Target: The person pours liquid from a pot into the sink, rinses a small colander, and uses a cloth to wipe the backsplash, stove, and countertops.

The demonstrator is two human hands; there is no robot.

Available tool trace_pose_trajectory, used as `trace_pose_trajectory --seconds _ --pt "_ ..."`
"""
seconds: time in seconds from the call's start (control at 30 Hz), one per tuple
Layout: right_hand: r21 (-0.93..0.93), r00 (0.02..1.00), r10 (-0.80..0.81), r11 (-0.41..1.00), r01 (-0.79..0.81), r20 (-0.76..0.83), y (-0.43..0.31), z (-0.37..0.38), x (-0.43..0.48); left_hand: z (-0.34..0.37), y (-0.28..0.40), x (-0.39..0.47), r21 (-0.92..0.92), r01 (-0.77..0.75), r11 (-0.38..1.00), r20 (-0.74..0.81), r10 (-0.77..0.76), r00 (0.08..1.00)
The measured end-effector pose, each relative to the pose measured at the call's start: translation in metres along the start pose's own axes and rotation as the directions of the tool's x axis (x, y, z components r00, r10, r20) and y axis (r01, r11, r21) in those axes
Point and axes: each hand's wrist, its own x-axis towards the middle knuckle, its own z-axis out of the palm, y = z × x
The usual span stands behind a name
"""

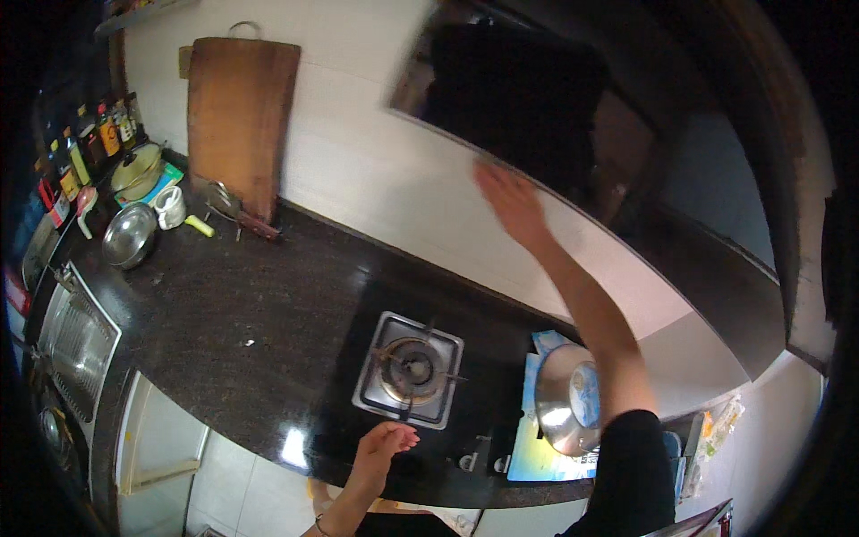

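My right hand [511, 207] is raised at the lower edge of the dark range hood [470, 142], its fingers blurred and close together; whether it touches the hood I cannot tell. Low over the front of the counter is my left hand [389, 443], with its fingers curled and nothing seen in it. Just beyond it sits a gas burner [416, 368] with a metal tray and pan supports, set in a black glass hob [349, 389]. Two control knobs [468, 462] lie to the right of my left hand. A shiny metal lid or pan [553, 403] rests at the hob's right side.
A wooden cutting board [241, 121] leans on the wall. To the left are a metal bowl [129, 236], a white mug [170, 207], a lidded pot [137, 173] and several bottles [108, 131]. A sink [80, 342] is at the far left. The hood juts out overhead.
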Motion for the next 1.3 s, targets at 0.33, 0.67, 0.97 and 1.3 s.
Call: trace_pose_trajectory --seconds 0.33,0.67,0.97,1.3 --pt "0.088 0.999 0.043 0.995 -0.041 -0.024 0.022 -0.014 -0.04 0.067 -0.019 -0.005 0.063 0.076 0.995 0.114 -0.083 0.99" --pt "-0.129 0.874 0.483 0.872 -0.473 0.057 0.106 -0.025 -0.27 0.088 -0.04 -0.002 0.049 0.107 0.993 0.153 -0.114 0.982" --pt "-0.04 0.425 0.899 0.431 -0.901 0.109 0.096 -0.02 -0.295 0.118 -0.061 0.017 0.185 0.088 0.979 0.292 -0.141 0.946" --pt "0.187 0.578 0.764 0.547 -0.816 0.286 0.006 0.017 -0.22 0.123 -0.08 0.016 0.31 0.161 0.937 0.284 -0.253 0.925"
